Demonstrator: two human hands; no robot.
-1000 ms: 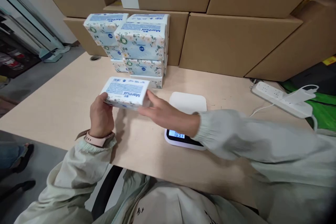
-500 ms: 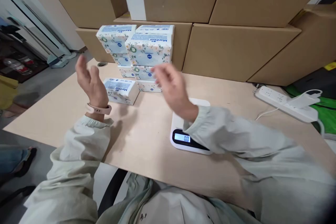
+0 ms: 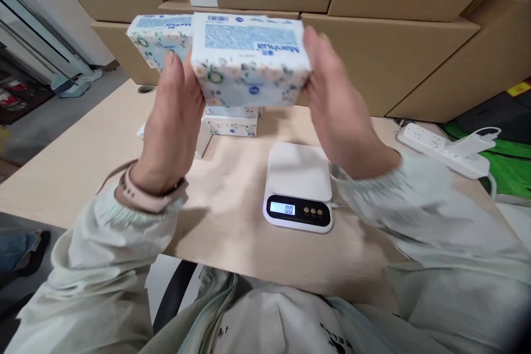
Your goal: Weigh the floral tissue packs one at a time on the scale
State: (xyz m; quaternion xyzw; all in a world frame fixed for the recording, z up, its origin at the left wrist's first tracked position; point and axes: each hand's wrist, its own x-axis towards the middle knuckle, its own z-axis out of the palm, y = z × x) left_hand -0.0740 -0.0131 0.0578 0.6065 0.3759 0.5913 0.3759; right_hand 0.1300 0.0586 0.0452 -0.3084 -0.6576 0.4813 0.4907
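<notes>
Between my two hands a white tissue pack (image 3: 251, 61) with a floral print and blue lettering is held up above the table. My left hand (image 3: 172, 116) presses on its left end, and a pink band (image 3: 143, 193) circles that wrist. On the right end my right hand (image 3: 340, 105) grips it, slightly blurred. Below and in front lies a white kitchen scale (image 3: 298, 171), its pan bare and its display reading 0.0. Behind the held pack stand more stacked tissue packs (image 3: 231, 126), partly hidden by it and my left hand.
Large cardboard boxes (image 3: 373, 61) form a wall along the table's back. A white power strip (image 3: 443, 149) with a plug and cable lies at the right, beside a green bag (image 3: 508, 168). At the lower left a person's leg (image 3: 19, 249) shows near the table (image 3: 232, 238).
Both hands, apart and without anything before, now hold a tissue pack lifted from the front stack. My right arm no longer covers the scale, and the view has shifted slightly.
</notes>
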